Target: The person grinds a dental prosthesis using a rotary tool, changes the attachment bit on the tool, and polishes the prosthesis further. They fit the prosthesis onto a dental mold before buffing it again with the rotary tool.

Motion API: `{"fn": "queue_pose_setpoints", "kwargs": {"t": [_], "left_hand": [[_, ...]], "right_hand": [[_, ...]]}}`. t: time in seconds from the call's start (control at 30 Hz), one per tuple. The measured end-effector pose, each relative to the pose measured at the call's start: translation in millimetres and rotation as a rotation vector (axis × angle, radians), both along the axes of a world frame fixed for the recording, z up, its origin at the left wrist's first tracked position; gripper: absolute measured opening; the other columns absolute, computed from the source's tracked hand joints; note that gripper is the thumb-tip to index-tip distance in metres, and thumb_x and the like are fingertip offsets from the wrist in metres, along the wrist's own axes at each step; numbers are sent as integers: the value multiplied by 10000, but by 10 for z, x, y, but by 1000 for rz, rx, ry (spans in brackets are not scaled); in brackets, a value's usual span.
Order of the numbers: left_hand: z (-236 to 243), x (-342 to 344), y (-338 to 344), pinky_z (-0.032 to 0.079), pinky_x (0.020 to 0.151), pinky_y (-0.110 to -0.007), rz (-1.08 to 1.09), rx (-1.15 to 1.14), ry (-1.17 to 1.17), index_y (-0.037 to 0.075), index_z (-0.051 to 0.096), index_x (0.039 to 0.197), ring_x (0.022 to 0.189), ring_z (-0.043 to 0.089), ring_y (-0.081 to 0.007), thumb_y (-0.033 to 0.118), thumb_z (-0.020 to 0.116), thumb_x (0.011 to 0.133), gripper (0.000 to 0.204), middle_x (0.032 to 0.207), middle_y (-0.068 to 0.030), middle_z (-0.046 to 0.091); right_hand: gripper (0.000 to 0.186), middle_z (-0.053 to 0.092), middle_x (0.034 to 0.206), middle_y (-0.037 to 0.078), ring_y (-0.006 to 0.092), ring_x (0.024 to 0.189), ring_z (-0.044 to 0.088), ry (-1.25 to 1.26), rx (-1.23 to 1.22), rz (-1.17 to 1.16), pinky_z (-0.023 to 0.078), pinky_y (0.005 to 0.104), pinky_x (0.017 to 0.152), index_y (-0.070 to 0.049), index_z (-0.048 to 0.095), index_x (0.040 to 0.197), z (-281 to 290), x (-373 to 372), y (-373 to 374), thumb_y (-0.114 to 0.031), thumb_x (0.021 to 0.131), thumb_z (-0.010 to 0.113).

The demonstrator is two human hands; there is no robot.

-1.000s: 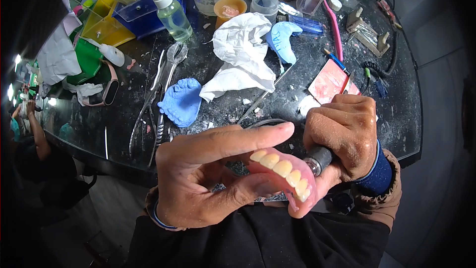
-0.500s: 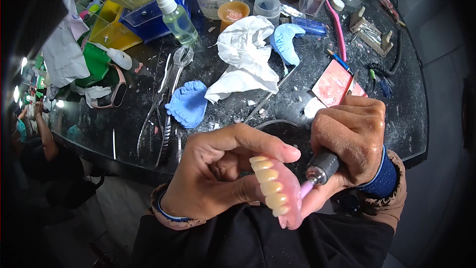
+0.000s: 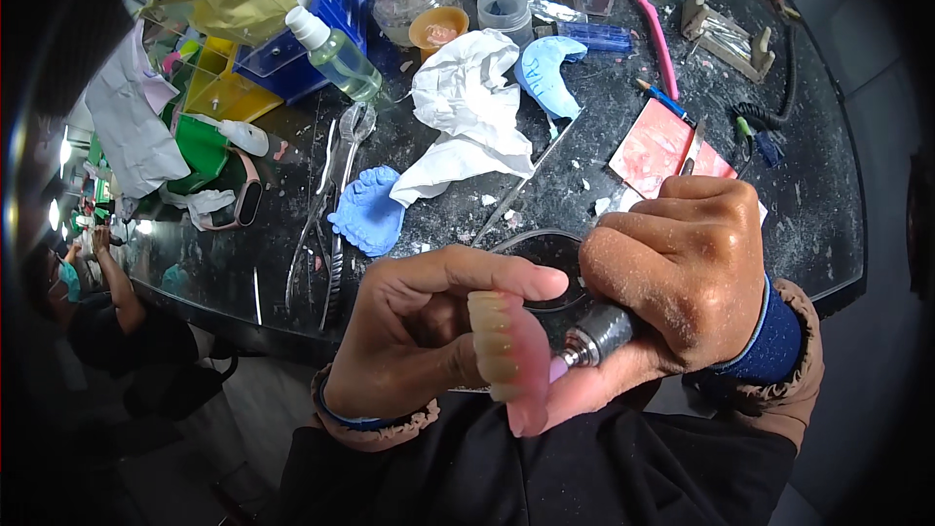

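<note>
A denture (image 3: 521, 356) with yellowish teeth and a pink base is pinched between the thumb and fingers of my left hand (image 3: 404, 331). Its outline is slightly smeared by motion. My right hand (image 3: 682, 268), dusted with white powder, is wrapped round a dark rotary handpiece (image 3: 606, 331). The handpiece's pinkish bit (image 3: 558, 367) meets the pink side of the denture, its tip hidden behind the base. My right thumb reaches out under the denture's lower end. Both hands are held above the near edge of the black table.
Powder and scraps litter the black table (image 3: 438, 224). Beyond my hands lie crumpled white paper (image 3: 467, 97), blue moulded pieces (image 3: 370, 212), metal pliers (image 3: 346, 151) and a pink wax sheet (image 3: 648, 146). A spray bottle (image 3: 336, 58) stands farther back. Another person (image 3: 117, 302) is at far left.
The denture and handpiece have shifted a little left together, and the denture has turned so its teeth show more from the side. The view has tilted slightly.
</note>
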State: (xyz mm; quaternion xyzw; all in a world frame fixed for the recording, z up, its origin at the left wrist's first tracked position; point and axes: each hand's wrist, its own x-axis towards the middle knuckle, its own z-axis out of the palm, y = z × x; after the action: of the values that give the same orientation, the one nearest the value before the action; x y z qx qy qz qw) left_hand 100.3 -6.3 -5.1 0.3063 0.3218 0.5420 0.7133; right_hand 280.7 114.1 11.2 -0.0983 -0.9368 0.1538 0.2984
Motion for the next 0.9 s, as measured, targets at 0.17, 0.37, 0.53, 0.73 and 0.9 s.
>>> {"fn": "queue_pose_setpoints", "kwargs": {"t": [0.17, 0.37, 0.53, 0.73, 0.9], "left_hand": [[-49, 8, -19, 527, 752, -260, 39, 8, 13, -87, 502, 1174, 872, 633, -146, 47, 678, 812, 424, 936, -134, 644], [-56, 35, 27, 545, 735, -257, 113, 221, -51, -92, 508, 1158, 894, 638, -168, 24, 689, 794, 423, 980, -161, 637], [53, 9, 7, 560, 746, -278, 128, 209, 81, -86, 526, 1124, 928, 640, -198, 1, 676, 801, 367, 1025, -193, 629], [38, -12, 3, 561, 752, -281, 138, 237, 89, -82, 537, 1100, 921, 642, -193, 43, 693, 793, 366, 974, -185, 643], [7, -31, -23, 566, 717, -265, 143, 208, 93, -70, 549, 1061, 895, 652, -183, 62, 698, 787, 338, 959, -177, 645]], "right_hand": [[673, 382, 480, -3, 171, 356, 399, -29, -4, -39, 258, 290, 373, -120, 426, 564, 23, 9, -2, -732, 421, 666], [659, 364, 462, -5, 174, 357, 404, -47, 30, -8, 259, 293, 377, -122, 424, 559, 17, 18, 22, -713, 411, 676], [661, 364, 461, -6, 179, 359, 407, -35, 27, 1, 267, 297, 381, -120, 424, 557, 35, 2, 61, -720, 448, 678], [647, 409, 466, -3, 145, 368, 468, -51, -50, 39, 279, 271, 351, -90, 456, 571, 31, -52, 48, -687, 519, 698], [628, 433, 506, 3, 157, 385, 474, -61, -54, 74, 301, 274, 367, -91, 473, 624, 19, -81, 46, -673, 518, 684]]}}
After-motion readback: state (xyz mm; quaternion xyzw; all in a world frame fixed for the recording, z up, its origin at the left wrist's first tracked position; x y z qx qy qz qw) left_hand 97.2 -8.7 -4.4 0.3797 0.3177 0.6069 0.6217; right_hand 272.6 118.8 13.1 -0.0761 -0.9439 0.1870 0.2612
